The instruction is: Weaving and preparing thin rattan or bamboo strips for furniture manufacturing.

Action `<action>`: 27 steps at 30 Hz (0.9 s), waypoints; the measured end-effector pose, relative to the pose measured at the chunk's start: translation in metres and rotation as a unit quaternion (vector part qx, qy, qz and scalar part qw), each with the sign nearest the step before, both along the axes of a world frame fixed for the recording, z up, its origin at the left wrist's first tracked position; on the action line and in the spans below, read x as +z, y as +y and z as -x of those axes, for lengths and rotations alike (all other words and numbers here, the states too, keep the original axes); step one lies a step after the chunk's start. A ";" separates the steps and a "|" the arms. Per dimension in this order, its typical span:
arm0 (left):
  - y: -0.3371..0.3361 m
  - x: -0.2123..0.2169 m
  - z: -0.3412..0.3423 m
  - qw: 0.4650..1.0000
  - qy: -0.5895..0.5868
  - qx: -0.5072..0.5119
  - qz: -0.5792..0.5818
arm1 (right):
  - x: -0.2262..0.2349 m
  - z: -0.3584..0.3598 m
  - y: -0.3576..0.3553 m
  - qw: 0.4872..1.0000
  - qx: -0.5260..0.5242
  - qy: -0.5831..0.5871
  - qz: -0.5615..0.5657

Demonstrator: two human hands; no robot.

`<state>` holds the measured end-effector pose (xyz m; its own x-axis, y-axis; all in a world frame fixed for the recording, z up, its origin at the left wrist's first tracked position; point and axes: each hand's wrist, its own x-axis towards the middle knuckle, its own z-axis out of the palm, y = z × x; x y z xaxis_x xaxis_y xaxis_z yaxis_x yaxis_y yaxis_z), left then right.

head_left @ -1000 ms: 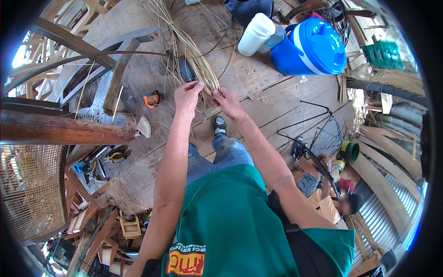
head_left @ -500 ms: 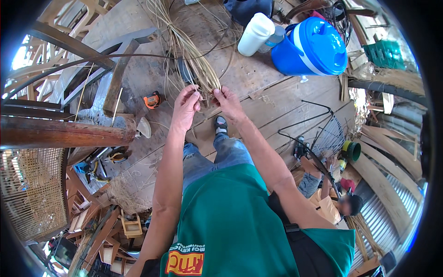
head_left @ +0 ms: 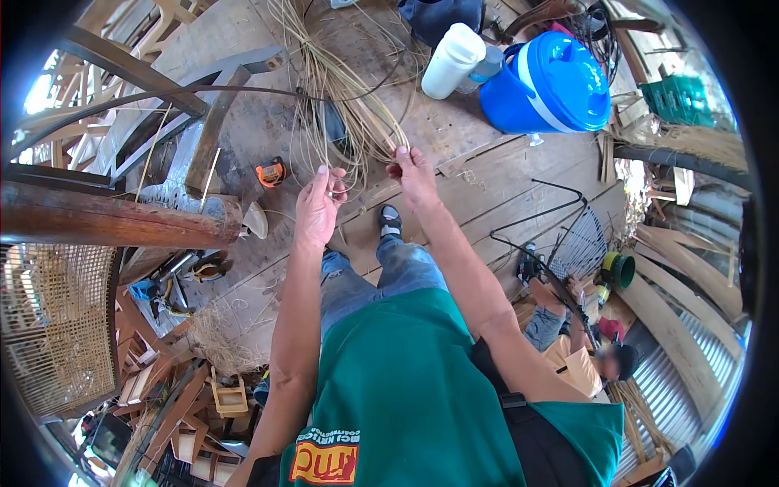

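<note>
The bundle of strands before us is thin, smooth and pale straw-coloured, bending in loose, springy curves. To our left, the woven panel shows a fine open mesh, and the round pole is glossy reddish-brown wood. The blue cooler jug is smooth plastic with a white band, near a white tumbler.

We face a scuffed plywood counter, with an orange tape measure left of the strands. Around us are a plank floor, stacked wooden frames and, to our right, curved boards and a seated person.

The bundle runs from the counter's far edge toward its near edge, narrow at the far end and fanning into loops nearer us. Our left hand closes thumb and fingers on a thin strand; our right hand pinches the bundle's near end.
</note>
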<state>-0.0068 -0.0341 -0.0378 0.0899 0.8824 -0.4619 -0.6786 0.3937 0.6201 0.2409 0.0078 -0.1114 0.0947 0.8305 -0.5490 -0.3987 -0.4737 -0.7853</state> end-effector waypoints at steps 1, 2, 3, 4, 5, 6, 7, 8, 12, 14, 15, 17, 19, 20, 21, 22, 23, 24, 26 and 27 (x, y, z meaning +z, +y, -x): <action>-0.003 0.011 -0.003 0.998 0.048 -0.005 0.026 | -0.005 -0.008 0.001 0.999 -0.020 0.036 0.008; -0.005 0.021 -0.009 0.994 0.096 -0.010 0.052 | -0.010 -0.016 0.002 0.996 -0.041 0.072 0.016; -0.010 0.026 -0.001 0.994 0.105 -0.030 0.033 | -0.008 -0.015 0.005 0.998 -0.030 0.062 0.009; -0.015 0.028 0.000 0.993 0.106 -0.027 0.033 | -0.005 -0.013 0.005 0.998 -0.026 0.064 0.009; -0.019 0.028 -0.002 0.989 0.139 -0.008 0.039 | -0.003 -0.012 0.004 0.998 -0.021 0.058 0.015; -0.024 0.028 -0.001 0.984 0.173 0.013 0.044 | 0.001 -0.008 0.006 0.998 -0.014 0.053 0.021; -0.031 0.024 -0.001 0.970 0.243 0.003 0.016 | 0.005 -0.004 0.005 0.998 -0.009 0.054 0.020; -0.037 0.021 -0.002 0.950 0.311 -0.008 -0.011 | 0.009 0.001 0.000 0.990 0.072 -0.118 -0.039; -0.066 0.015 -0.026 0.734 0.654 -0.009 -0.182 | 0.039 0.031 -0.028 0.846 0.145 -0.404 -0.316; -0.084 0.008 -0.029 0.707 0.687 0.016 -0.168 | 0.071 0.051 -0.034 0.859 0.214 -0.374 -0.278; -0.094 0.001 -0.027 0.681 0.713 0.034 -0.161 | 0.083 0.061 -0.034 0.824 0.195 -0.448 -0.287; -0.120 -0.006 -0.024 0.691 0.708 0.019 -0.144 | 0.097 0.079 -0.031 0.798 0.205 -0.514 -0.240; -0.146 -0.003 -0.029 0.722 0.687 -0.032 -0.080 | 0.104 0.094 -0.029 0.768 0.194 -0.568 -0.223; -0.157 0.000 -0.033 0.735 0.671 -0.025 -0.093 | 0.107 0.103 -0.027 0.737 0.179 -0.619 -0.205; -0.168 -0.006 -0.028 0.759 0.637 -0.036 -0.130 | 0.110 0.115 -0.025 0.738 0.246 -0.605 -0.171; -0.182 -0.017 -0.023 0.778 0.604 -0.045 -0.167 | 0.113 0.133 -0.027 0.725 0.297 -0.599 -0.166; -0.194 -0.026 -0.022 0.860 0.480 -0.071 -0.156 | 0.110 0.155 -0.033 0.710 0.346 -0.593 -0.160; -0.194 -0.012 -0.034 0.864 0.473 -0.070 -0.161 | 0.090 0.164 -0.039 0.663 0.360 -0.633 -0.174; -0.204 0.032 -0.031 0.872 0.414 -0.102 -0.242 | 0.063 0.185 -0.050 0.602 0.375 -0.681 -0.180; -0.226 0.036 -0.008 0.871 0.418 -0.092 -0.241 | 0.055 0.196 -0.054 0.590 0.363 -0.697 -0.185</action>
